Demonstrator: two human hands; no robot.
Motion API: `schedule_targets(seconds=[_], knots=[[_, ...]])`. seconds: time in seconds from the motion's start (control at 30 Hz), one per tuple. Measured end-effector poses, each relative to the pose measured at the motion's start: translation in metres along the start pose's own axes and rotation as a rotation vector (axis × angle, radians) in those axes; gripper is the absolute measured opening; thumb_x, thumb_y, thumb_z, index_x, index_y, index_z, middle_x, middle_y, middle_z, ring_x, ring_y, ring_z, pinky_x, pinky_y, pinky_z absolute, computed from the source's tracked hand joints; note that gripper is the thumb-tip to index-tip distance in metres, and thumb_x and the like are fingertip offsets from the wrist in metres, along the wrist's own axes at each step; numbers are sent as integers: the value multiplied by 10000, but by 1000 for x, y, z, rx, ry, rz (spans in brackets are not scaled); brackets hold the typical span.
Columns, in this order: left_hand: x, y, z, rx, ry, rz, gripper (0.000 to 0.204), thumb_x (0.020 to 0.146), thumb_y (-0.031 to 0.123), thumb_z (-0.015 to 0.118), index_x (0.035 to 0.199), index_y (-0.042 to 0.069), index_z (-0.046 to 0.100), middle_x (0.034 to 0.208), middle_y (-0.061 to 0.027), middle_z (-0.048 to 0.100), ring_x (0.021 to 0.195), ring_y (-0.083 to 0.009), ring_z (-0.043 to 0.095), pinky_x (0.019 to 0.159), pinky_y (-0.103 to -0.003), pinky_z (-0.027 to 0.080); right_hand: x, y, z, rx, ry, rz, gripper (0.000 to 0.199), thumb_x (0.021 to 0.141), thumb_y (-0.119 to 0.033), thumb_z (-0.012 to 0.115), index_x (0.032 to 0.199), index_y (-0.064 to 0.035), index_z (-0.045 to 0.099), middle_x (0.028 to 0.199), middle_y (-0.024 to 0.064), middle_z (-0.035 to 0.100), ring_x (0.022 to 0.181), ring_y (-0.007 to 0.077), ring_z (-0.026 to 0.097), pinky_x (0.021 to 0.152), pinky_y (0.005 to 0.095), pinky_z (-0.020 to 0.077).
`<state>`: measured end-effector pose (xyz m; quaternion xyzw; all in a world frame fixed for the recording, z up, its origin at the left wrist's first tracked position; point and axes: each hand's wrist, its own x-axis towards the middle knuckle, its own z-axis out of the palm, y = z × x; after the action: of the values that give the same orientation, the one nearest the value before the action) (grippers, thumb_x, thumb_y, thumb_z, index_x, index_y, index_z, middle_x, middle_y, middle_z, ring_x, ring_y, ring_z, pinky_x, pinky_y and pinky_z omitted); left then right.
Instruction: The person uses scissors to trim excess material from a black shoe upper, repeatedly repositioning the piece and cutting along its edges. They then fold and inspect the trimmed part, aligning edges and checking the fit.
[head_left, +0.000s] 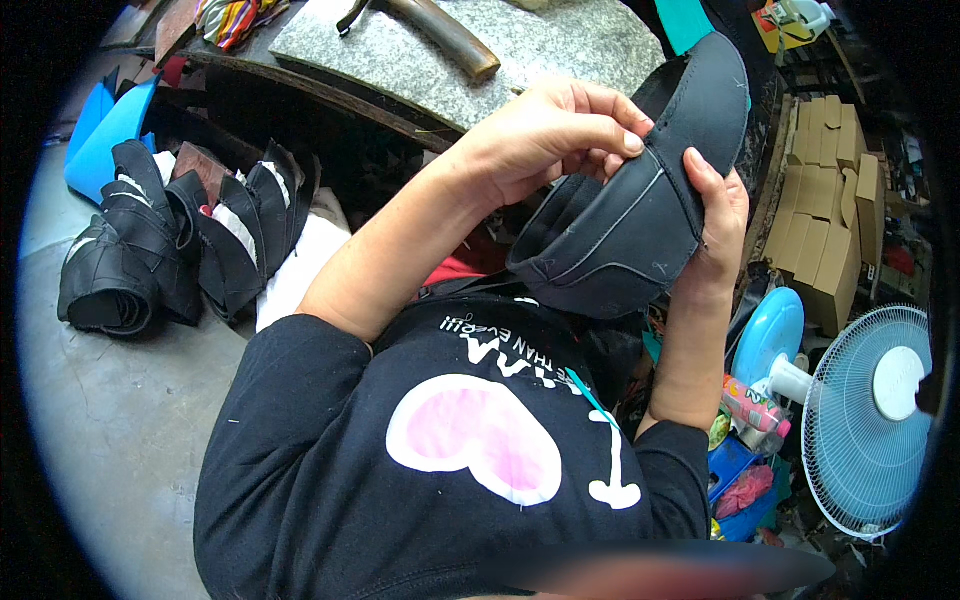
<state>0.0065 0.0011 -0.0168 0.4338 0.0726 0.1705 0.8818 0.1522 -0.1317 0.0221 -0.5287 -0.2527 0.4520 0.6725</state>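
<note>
A black stitched shoe upper is held up in front of my chest, with pale stitching lines along its side. My left hand pinches its upper edge near a seam, thumb against fingers. Whether a thread or some small thing is also in that pinch cannot be made out. My right hand grips the upper from its right side, the thumb lying on the outer face and the other fingers mostly hidden behind it. A narrow teal strip lies on my black shirt.
Beyond my hands is a speckled stone slab with a brown curved handle on it. Bundled black uppers and blue sheets lie left. At right stand cardboard boxes and a blue fan.
</note>
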Motion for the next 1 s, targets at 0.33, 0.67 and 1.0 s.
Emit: schedule_targets(seconds=[0.33,0.67,1.0], knots=[[3,1,3,-15,59,-10,189,886,188,667,1022,56,662,816,21,633,705,-38,595,654,-177,484,-4,3,2,-27,68,-63,280,855,-46,665,1109,50,594,974,133,689,795,177,690,726,288,580],[4,1,-6,90,269,75,197,921,182,645,1045,29,636,804,0,615,728,-68,616,639,-225,513,-7,9,0,-70,117,-97,275,857,-29,668,1114,46,604,1005,121,686,834,168,680,759,284,569],[-3,0,20,1044,332,643,121,783,103,705,890,45,711,815,-111,683,716,-230,688,633,-319,541,-11,7,2,-93,115,-104,253,868,-44,662,1100,46,616,1011,128,689,841,165,681,761,288,569]])
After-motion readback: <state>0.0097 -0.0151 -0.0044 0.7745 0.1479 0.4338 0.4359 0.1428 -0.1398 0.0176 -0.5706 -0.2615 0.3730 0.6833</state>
